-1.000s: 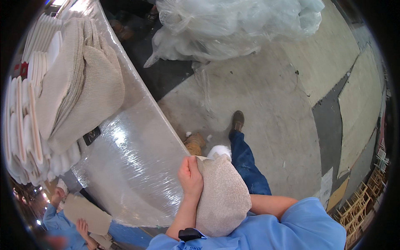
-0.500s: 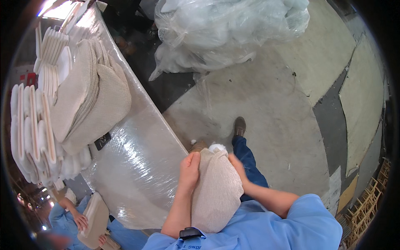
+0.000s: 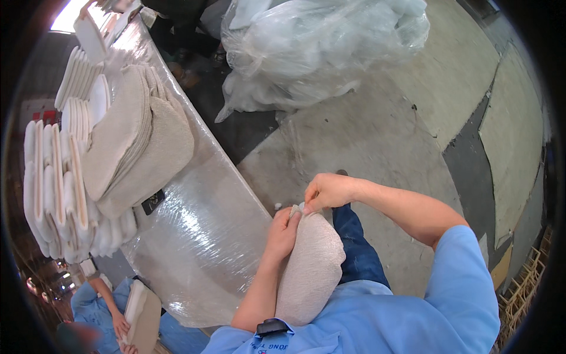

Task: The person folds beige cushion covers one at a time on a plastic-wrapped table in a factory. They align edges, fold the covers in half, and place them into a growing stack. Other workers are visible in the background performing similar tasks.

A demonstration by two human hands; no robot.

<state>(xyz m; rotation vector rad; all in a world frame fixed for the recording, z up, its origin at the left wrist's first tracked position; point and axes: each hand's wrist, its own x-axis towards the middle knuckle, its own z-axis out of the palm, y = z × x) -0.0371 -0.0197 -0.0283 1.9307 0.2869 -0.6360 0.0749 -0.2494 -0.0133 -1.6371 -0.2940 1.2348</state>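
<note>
A beige woven cushion cover (image 3: 311, 265) hangs upright against my front, its lower part bulging. My left hand (image 3: 283, 233) grips its upper left edge, thumb on top. At the top corner, my right hand (image 3: 325, 192) pinches the fabric edge, close to the left fingertips. A small bit of white shows between the two hands; whether it is padding or the cover's lining I cannot tell.
On my left stands a plastic-wrapped table (image 3: 206, 236) bearing a pile of beige covers (image 3: 141, 141) and stacked white cushion pads (image 3: 53, 183). A big clear bag of white filling (image 3: 324, 53) lies ahead. A co-worker (image 3: 115, 312) holds a beige cushion at lower left.
My right hand has moved up and left from the cover's right side to its top corner, with the elbow raised. The white padding seen at the opening is now mostly out of sight.
</note>
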